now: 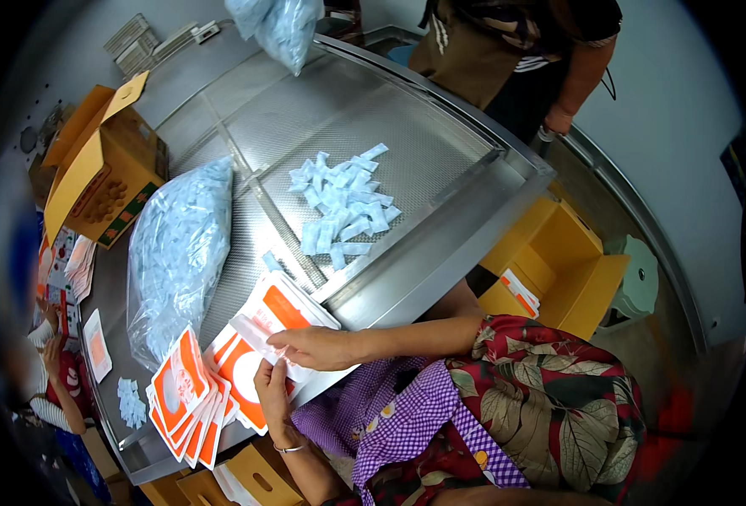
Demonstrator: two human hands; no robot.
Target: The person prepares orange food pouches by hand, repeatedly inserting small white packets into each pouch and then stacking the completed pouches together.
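My right hand (316, 348) and my left hand (273, 387) pinch the end of a white-and-orange printed pouch (254, 334) between them. A silver bangle circles my left wrist. Beneath my hands lie more flat pouches (237, 370), on the front edge of the steel table (404, 278). A fanned stack of orange-and-white pouches (186, 392) is left of my left hand. Beyond my hands, a stack of pouches (281, 297) rests beside one loose light-blue sachet (271, 260). A heap of these sachets (344, 202) lies farther back on the perforated surface.
A clear plastic bag full of sachets (183, 246) and an opened cardboard box (110, 177) stand left. Another sachet bag (278, 28) is at the far edge. A co-worker (512, 57) stands opposite; another person (56, 379) works far left. An open carton (547, 265) holding pouches is right.
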